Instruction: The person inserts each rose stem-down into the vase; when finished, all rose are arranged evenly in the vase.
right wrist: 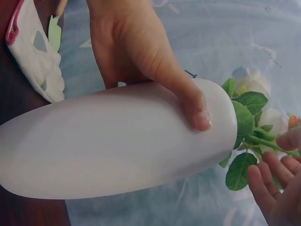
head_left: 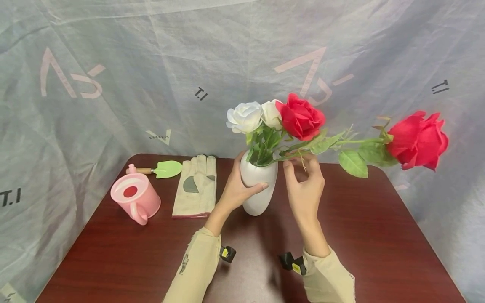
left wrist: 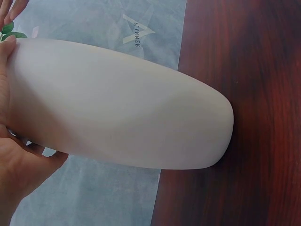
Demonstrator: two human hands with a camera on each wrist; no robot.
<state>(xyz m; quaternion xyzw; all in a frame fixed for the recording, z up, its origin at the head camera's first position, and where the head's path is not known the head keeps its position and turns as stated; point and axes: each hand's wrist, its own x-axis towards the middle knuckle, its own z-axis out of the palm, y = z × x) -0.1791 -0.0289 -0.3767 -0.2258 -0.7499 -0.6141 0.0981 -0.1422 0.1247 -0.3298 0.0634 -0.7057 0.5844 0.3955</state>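
Note:
My left hand (head_left: 238,185) grips the upper part of a white vase (head_left: 257,202), its thumb across the front. The vase leans a little, its base on the table. From its mouth rise two white roses (head_left: 244,118) with green leaves, and a red rose (head_left: 302,117) beside them. Another red rose (head_left: 418,141) reaches far out to the right on a long, nearly level stem (head_left: 360,141). My right hand (head_left: 306,189), just right of the vase mouth, pinches a rose stem between thumb and fingers. Leaves partly hide the fingertips.
Left on the dark red table (head_left: 125,261) stand a pink watering can (head_left: 149,195) and a pale work glove (head_left: 193,202) with grey patches. A small green trowel (head_left: 168,169) with a wooden handle lies behind the can. Grey printed cloth (head_left: 170,63) hangs close around the table.

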